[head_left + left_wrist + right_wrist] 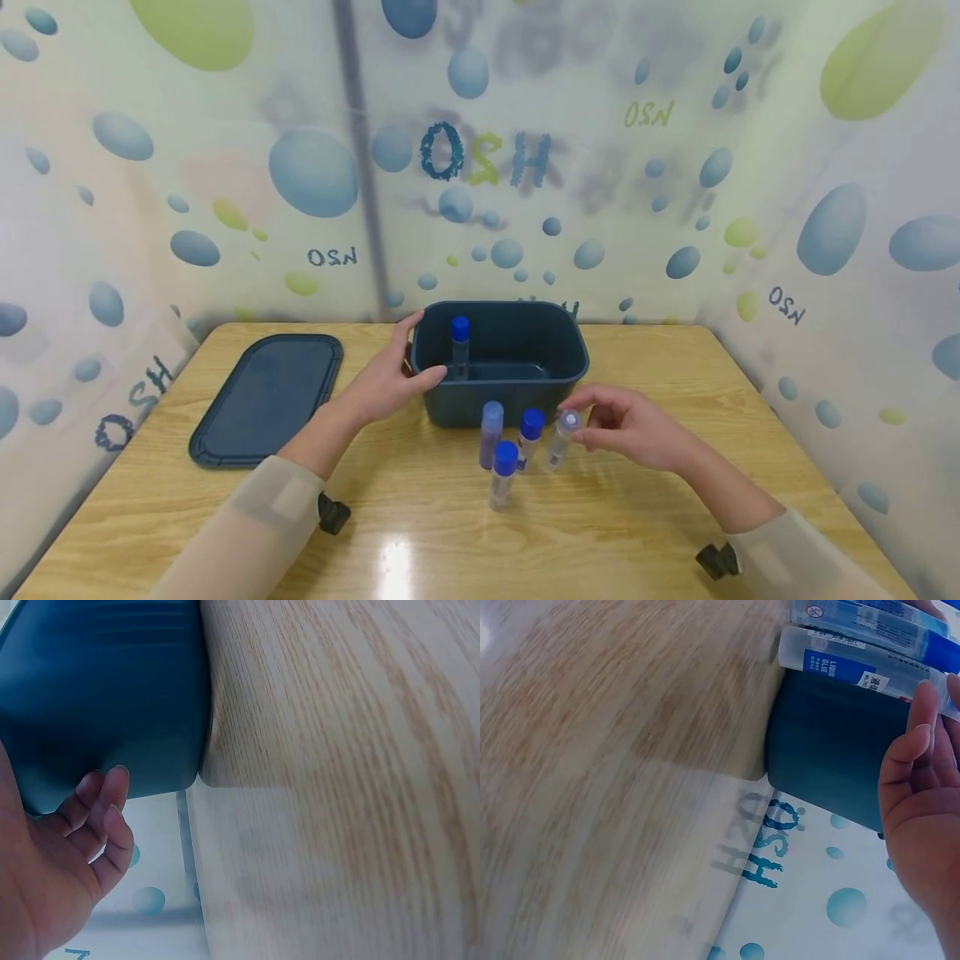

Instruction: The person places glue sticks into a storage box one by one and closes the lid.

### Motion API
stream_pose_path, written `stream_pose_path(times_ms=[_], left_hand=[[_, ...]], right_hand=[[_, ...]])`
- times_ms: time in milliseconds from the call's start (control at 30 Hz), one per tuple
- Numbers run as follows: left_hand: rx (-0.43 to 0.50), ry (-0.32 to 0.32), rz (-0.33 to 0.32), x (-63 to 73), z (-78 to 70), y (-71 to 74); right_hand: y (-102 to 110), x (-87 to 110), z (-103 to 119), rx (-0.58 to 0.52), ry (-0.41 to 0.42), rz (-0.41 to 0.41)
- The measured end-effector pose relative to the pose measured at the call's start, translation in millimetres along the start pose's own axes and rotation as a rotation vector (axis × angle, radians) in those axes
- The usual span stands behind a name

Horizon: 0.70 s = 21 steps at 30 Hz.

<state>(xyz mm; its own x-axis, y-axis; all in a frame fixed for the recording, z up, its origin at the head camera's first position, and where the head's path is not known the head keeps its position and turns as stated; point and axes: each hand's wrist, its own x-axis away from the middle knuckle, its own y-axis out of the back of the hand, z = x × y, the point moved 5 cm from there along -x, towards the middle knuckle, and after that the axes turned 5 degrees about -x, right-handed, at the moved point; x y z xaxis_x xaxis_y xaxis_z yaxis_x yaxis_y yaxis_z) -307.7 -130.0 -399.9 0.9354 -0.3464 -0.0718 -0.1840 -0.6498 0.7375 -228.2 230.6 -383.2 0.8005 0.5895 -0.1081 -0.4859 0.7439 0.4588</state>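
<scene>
A dark blue plastic bin [457,408] stands at the back middle of the table. My left hand [386,383] holds its left end, thumb over the front rim and fingers along the side; the left wrist view shows the fingers [112,825] bent against the wall. Inside, a blue-capped glue bottle [461,350] stands upright near the left. My right hand [633,429] pinches the top of a clear liquid glue bottle [557,450], labelled in the right wrist view, before the bin's right front. Left of it stand three more bottles: one purplish [490,442], two blue-capped [530,429].
A dark blue lid [266,400] lies flat on the wooden table [420,542], left of the bin. Patterned curtain walls [600,208] enclose the table at the back and both sides. Each sleeve carries a small black clip [333,514] near the wrist.
</scene>
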Motion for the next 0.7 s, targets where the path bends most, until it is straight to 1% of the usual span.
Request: stream_pose_path(times_ms=[167,333,433,700], left_hand=[[0.003,-0.005,0.007,-0.6,-0.7,-0.3],[0.001,-0.006,0.007,-0.3,-1.3,0.6],[0.001,-0.005,0.008,-0.3,-1.6,0.7],[-0.001,0.0,0.007,0.1,-0.8,1.4]], right_hand=[[4.0,7.7,7.5,0.017,0.02,-0.036],[10.1,15.4,20.1,0.041,0.048,-0.071],[12.8,18.7,29.4,0.046,0.079,-0.087],[18.1,22.1,55.8,0.042,0.218,-0.123]])
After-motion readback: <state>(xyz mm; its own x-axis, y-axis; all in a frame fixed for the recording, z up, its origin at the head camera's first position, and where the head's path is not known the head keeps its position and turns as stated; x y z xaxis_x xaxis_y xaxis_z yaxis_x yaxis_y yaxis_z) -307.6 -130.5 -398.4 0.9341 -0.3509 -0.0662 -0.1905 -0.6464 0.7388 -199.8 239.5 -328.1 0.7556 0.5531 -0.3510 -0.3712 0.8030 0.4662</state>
